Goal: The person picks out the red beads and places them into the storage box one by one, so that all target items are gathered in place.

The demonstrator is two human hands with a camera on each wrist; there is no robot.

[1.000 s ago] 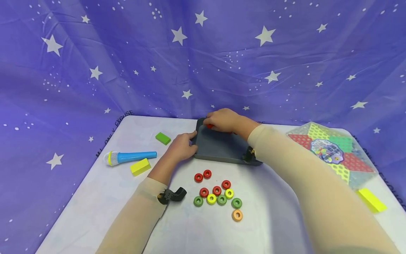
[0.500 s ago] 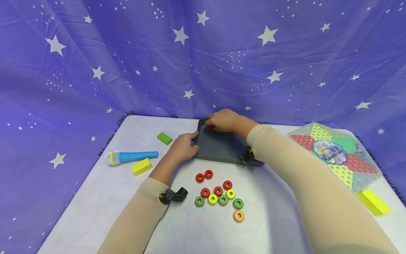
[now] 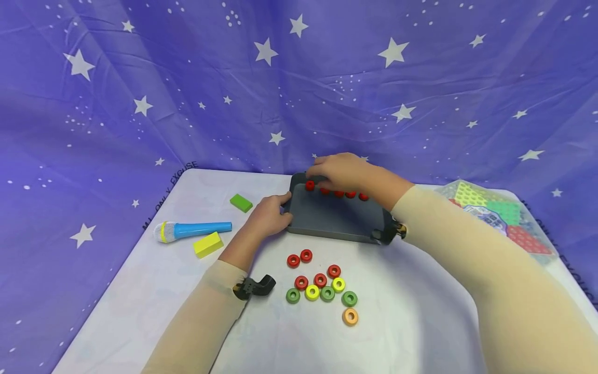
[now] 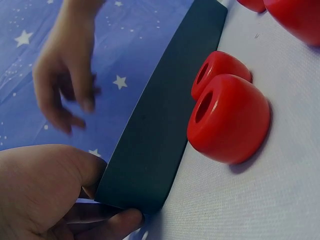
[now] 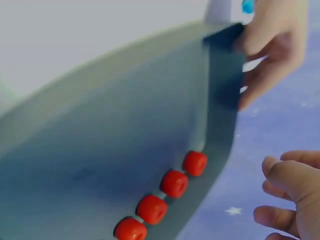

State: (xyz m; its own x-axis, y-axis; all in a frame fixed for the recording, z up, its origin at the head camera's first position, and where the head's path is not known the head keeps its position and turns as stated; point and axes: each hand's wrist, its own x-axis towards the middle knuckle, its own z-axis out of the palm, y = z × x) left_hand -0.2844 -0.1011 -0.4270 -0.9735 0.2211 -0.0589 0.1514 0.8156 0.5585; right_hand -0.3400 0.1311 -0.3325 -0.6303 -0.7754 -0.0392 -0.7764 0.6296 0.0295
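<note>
A dark grey tray [image 3: 334, 215] lies at the back of the table. My left hand [image 3: 270, 217] holds its left side, thumb at the rim and fingers at the outer wall, as the left wrist view shows. Along the tray's far wall stands a row of several red beads [image 5: 174, 183] with holes. Over the far edge, my right hand [image 3: 343, 172] hovers with nothing in its fingers and partly hides the row. In the right wrist view its loosely bent fingers are apart from the beads. Outside the near wall, two red beads [image 4: 230, 120] sit on the tabletop.
Several loose beads lie in front of the tray: red, yellow [image 3: 312, 292], green [image 3: 293, 295] and one orange [image 3: 350, 316]. At left are a blue toy microphone [image 3: 193, 230], a yellow block [image 3: 208, 244] and a green block [image 3: 241, 203]. A star-patterned game board [image 3: 509, 213] lies right.
My right hand has let go of a red bead at the tray's far left corner and lifted away, up and slightly right, uncovering the row. My left hand stays on the tray.
</note>
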